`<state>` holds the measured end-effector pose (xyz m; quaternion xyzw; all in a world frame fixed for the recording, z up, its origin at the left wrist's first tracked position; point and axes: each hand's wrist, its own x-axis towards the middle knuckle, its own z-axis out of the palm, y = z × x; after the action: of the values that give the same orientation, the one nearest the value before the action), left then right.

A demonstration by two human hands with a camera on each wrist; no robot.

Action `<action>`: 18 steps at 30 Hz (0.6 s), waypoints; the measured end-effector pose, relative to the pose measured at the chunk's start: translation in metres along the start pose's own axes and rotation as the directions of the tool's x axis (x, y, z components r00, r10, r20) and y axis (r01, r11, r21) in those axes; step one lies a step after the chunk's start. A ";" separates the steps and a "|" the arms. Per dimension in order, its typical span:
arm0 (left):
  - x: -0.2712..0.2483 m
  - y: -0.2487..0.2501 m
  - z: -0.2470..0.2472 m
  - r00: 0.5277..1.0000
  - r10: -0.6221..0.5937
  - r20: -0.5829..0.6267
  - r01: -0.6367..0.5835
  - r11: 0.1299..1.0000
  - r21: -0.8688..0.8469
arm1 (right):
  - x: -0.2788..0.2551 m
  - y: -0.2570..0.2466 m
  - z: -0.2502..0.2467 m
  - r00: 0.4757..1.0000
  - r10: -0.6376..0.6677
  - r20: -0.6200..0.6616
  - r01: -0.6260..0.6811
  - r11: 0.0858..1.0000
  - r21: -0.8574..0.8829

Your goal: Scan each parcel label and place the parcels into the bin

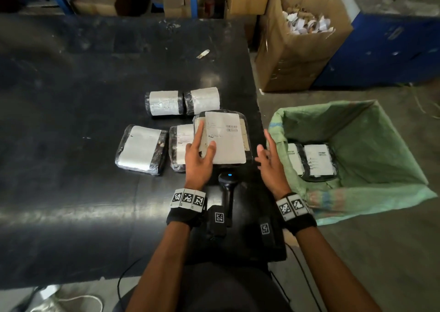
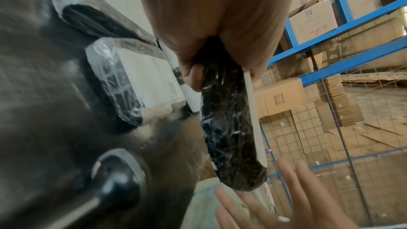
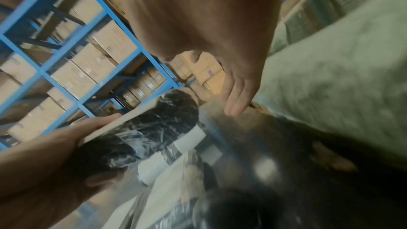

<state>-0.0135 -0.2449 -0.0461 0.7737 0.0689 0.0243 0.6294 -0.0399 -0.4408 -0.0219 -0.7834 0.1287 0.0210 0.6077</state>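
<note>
My left hand (image 1: 201,152) grips a black plastic-wrapped parcel (image 1: 226,135) by its near left corner, label side up. In the left wrist view the parcel (image 2: 231,137) hangs edge-on, thumb beneath and fingers on the label. A black handheld scanner (image 1: 227,180) with a blue light lies on the table just below it. My right hand (image 1: 269,154) hovers open with spread fingers between the parcel and the green-lined bin (image 1: 371,130). Two labelled parcels (image 1: 316,159) lie inside the bin.
Several more wrapped parcels lie on the black table (image 1: 95,73): two rolls (image 1: 164,103) at the back and two flat ones (image 1: 140,148) to the left. A paper scrap (image 1: 202,53) lies farther back. A cardboard box of paper waste (image 1: 297,50) stands behind the bin.
</note>
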 end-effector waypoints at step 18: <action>-0.016 0.063 0.189 0.977 0.060 0.205 -0.156 0.856 0.493 | 0.068 -0.011 -0.201 0.996 0.010 0.084 0.011 0.968 -0.249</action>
<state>-0.0011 -0.4426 -0.0231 0.9132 -0.0288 -0.0300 0.4054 0.0037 -0.6432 0.0278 -0.8520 0.0991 0.0701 0.5092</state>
